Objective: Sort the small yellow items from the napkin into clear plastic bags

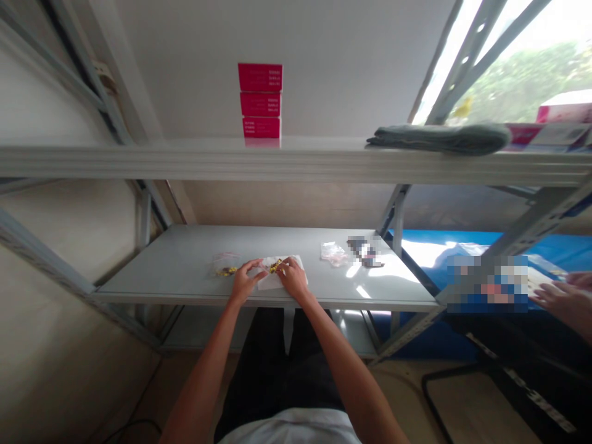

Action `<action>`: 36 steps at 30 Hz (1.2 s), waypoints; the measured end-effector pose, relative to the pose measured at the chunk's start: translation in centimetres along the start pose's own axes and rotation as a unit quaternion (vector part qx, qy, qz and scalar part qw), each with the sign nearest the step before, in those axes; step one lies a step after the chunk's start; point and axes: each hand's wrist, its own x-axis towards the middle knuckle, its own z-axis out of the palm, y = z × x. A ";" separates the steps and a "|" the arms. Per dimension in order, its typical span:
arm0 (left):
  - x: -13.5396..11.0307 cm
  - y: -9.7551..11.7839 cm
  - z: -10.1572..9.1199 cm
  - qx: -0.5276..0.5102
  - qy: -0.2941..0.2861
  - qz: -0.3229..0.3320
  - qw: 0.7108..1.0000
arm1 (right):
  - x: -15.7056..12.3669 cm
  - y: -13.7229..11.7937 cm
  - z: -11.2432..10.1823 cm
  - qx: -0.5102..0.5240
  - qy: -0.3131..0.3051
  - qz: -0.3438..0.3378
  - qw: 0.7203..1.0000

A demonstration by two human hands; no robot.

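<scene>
On the grey shelf top, a white sheet (272,282) of paper or cloth lies between and under my hands. A little cluster of yellow and dark bead-like pieces (274,267) is at the fingertips of my right hand (293,277), whose fingers are bent down and closed around it. My left hand (245,282) has thumb and forefinger curled together at the edge of what looks like a small clear plastic bag (263,267) beside the cluster. Just left of it lies another clear bag (225,264) with similar yellow and dark pieces inside.
Farther right are clear plastic bags (333,253) and a blurred dark item (365,251). The upper shelf edge (296,163) crosses above, holding stacked red boxes (261,103) and a folded grey cloth (439,138). Another person's hands (562,296) are at a blue table on the right.
</scene>
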 end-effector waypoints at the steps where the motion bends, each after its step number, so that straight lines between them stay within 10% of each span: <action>1: 0.0 0.0 0.0 0.012 -0.005 0.005 1.000 | 0.0 0.0 0.1 -0.001 -0.002 -0.001 1.000; 11: 0.0 0.2 0.3 0.083 -0.018 0.043 0.995 | 0.0 0.0 0.3 -0.009 -0.022 -0.001 1.000; 31: -0.1 0.6 0.8 0.120 -0.068 0.073 0.988 | -0.3 -0.4 -1.0 0.285 0.003 -0.055 0.957; 36: 0.1 0.3 0.4 0.040 -0.021 0.031 0.998 | -0.5 0.3 -0.7 0.250 0.114 0.037 0.961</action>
